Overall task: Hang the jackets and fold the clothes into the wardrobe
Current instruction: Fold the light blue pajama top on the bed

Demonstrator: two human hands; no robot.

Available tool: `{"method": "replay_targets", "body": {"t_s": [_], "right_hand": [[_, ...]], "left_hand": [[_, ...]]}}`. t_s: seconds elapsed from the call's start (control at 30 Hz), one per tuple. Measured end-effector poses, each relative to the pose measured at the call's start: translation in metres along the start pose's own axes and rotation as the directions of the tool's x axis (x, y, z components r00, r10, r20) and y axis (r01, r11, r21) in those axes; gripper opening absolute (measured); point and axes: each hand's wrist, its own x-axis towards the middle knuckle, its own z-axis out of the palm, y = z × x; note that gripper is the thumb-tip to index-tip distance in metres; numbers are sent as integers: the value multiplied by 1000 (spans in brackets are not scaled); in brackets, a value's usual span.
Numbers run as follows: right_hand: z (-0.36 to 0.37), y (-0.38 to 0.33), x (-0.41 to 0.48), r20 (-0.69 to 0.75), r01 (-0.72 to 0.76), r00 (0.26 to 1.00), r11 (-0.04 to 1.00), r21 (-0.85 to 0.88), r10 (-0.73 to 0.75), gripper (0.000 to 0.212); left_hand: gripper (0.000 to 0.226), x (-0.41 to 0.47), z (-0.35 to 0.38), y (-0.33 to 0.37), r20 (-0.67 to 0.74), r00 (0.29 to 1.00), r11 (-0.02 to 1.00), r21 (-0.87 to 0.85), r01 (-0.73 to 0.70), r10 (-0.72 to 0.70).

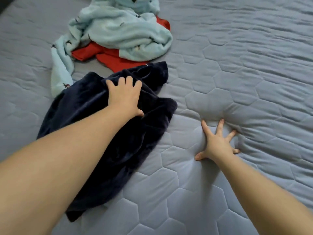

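Note:
A dark navy fleece garment lies crumpled on the grey quilted bed, left of centre. My left hand is on its upper part, fingers curled into the fabric and gripping it. My right hand is apart from the garment, to its right, fingers spread and pressing flat into the bed cover. Behind the navy piece lies a light blue patterned fleece garment in a heap, and a red garment pokes out from under it.
The grey quilted bed cover with a hexagon pattern fills the view, wrinkled toward the far right. A dark edge shows at the top left corner. No wardrobe or hangers are in view.

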Motion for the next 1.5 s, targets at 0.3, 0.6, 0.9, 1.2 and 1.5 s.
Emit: {"method": "replay_targets", "body": {"t_s": [0.3,0.6,0.9,1.2,1.5], "right_hand": [[-77,-45,32,313,160,950,823,-545,22,94],[-123,-210,89,-430,471,727,845,-253,-535,38],[-166,-282,148,-513,605,706,792,78,-489,83],[-186,-290,178,-484,575,645,793,-202,-591,40],[-184,-241,161,-353,474,719,794,-381,-599,3]], "left_hand": [[144,43,94,22,489,860,935,-215,281,-146],[160,63,111,9,556,828,928,-262,264,-79],[162,69,118,5,578,815,923,-293,251,-38],[154,75,115,6,604,797,927,-285,244,-24],[141,74,116,10,547,834,944,-227,239,-80]]}}
